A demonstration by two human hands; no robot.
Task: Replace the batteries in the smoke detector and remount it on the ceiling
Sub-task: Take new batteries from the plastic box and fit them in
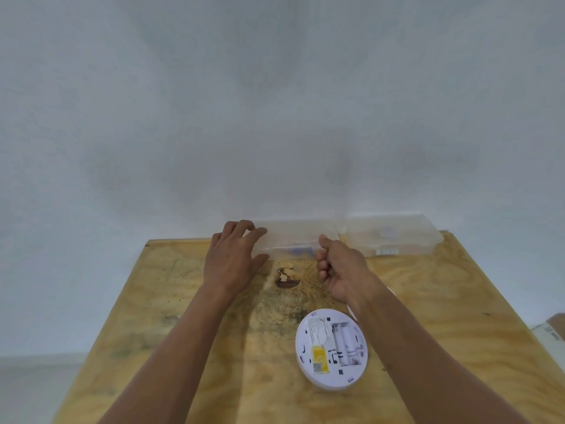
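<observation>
From the head camera, the smoke detector (331, 350) lies back-up on the plywood table (189, 301), its battery bay uncovered. The left hand (232, 258), fingers spread, touches a clear plastic box (293, 237) at the table's far edge. The right hand (339, 270) is curled beside that box; whether it grips anything I cannot tell.

Plywood table (171, 301) against white wall (214, 102)

Plywood table (189, 332) bears smoke detector (331, 350) and two clear boxes (293, 237)
</observation>
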